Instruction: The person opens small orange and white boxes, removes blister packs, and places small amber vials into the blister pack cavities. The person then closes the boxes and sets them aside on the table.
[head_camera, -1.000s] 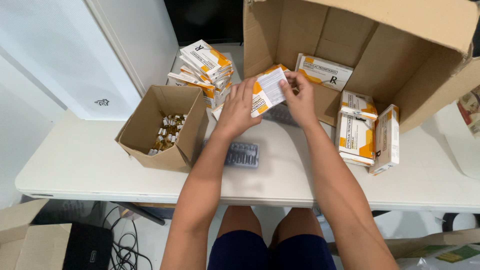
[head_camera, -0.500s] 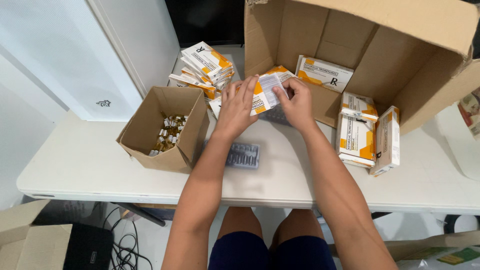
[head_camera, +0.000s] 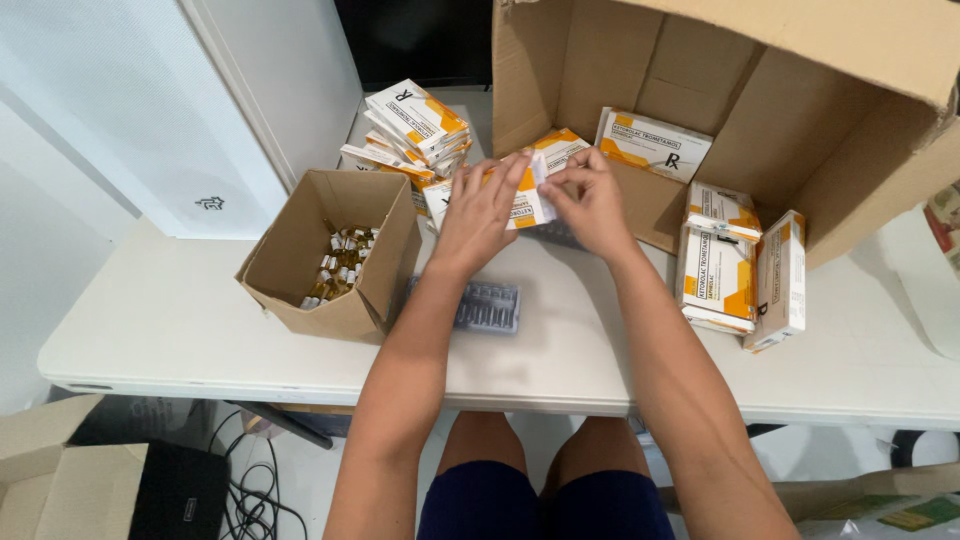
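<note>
Both hands hold one white and orange medicine carton (head_camera: 545, 160) above the table (head_camera: 180, 330). My left hand (head_camera: 480, 215) grips its left side with fingers spread over the face. My right hand (head_camera: 590, 200) pinches the open end flap at the carton's middle. A clear plastic ampoule tray (head_camera: 488, 305) lies flat on the table just below my left wrist. Under the carton a second grey tray is partly hidden by my hands.
A small open cardboard box (head_camera: 335, 250) with several small amber vials stands at left. A stack of cartons (head_camera: 415, 125) lies behind it. A large cardboard box (head_camera: 740, 90) on its side holds another carton (head_camera: 655, 145); more cartons (head_camera: 735, 265) stand at right.
The carton has turned a little and my right hand's fingers have shifted onto its end flap. My left hand's fingers have spread further over its face.
</note>
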